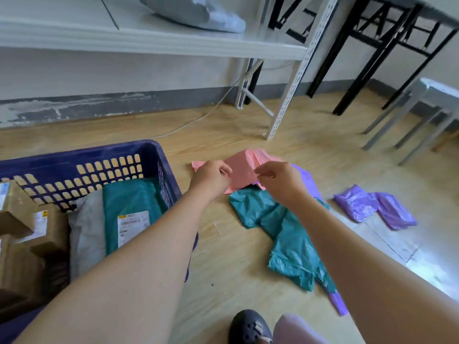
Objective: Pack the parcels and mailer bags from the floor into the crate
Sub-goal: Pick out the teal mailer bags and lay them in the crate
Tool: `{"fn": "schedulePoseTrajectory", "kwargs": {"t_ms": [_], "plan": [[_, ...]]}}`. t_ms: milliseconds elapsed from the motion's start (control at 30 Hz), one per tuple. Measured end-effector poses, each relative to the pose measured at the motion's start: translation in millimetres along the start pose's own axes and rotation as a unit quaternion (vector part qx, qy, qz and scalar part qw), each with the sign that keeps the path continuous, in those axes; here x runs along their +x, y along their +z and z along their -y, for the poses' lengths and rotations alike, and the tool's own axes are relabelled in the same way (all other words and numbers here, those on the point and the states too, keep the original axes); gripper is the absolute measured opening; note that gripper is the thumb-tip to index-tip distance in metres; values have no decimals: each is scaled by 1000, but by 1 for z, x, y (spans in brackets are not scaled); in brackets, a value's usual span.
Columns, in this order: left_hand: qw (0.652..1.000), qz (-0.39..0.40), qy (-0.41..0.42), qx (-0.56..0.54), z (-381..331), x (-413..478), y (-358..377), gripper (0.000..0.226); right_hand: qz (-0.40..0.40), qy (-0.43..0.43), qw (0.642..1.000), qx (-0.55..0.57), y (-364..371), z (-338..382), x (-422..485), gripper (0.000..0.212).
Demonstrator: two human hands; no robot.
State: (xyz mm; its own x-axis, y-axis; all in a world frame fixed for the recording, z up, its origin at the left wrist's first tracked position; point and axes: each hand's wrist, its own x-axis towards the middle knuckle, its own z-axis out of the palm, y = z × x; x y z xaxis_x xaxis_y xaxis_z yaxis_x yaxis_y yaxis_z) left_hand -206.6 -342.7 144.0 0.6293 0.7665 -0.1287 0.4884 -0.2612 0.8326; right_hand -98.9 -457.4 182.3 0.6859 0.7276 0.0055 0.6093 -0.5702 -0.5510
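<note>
A dark blue slotted crate (149, 150) stands at the left and holds cardboard parcels (22, 219), a grey mailer (87, 232) and a green mailer bag with a label (131, 197). On the floor to its right lies a pink mailer bag (244, 167). My left hand (211, 177) pinches its left part and my right hand (280, 180) pinches its right part. Below it lies a crumpled green mailer bag (285, 229), with a purple one (309, 180) partly under both. Another purple mailer bag (372, 207) lies further right.
A white metal shelf (149, 40) with a grey bag (196, 13) on it stands along the wall, its leg (288, 95) just behind the pink bag. Black table legs (360, 78) and a grey stool (422, 108) stand at the right. My shoe (248, 328) is at the bottom.
</note>
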Motion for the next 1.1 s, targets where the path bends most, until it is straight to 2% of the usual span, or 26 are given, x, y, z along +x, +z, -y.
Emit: {"fn": "schedulePoseTrajectory", "kwargs": {"t_ms": [133,233,400,467,567,667,767,967,1100], "plan": [[998,57,28,16,-11,0,45,21,-25,62,998,8,-8,-55,2,29],[993,102,36,55,-8,-2,72,27,-36,119,991,57,-4,-96,0,27],[981,154,50,111,8,-3,110,39,-29,216,972,90,31,-157,-18,27],[972,180,54,139,17,-4,124,44,13,232,971,53,54,-177,-30,31],[965,199,47,164,33,-7,133,49,120,202,971,-53,87,-201,-49,35],[957,211,37,195,50,-7,141,50,228,179,946,-144,117,-223,-62,41],[948,226,32,222,61,-9,148,50,297,176,921,-181,135,-233,-67,40],[936,250,33,245,69,-9,157,51,347,183,894,-216,143,-232,-66,26],[933,255,23,254,73,-9,156,51,332,169,906,-203,150,-236,-68,51]]}}
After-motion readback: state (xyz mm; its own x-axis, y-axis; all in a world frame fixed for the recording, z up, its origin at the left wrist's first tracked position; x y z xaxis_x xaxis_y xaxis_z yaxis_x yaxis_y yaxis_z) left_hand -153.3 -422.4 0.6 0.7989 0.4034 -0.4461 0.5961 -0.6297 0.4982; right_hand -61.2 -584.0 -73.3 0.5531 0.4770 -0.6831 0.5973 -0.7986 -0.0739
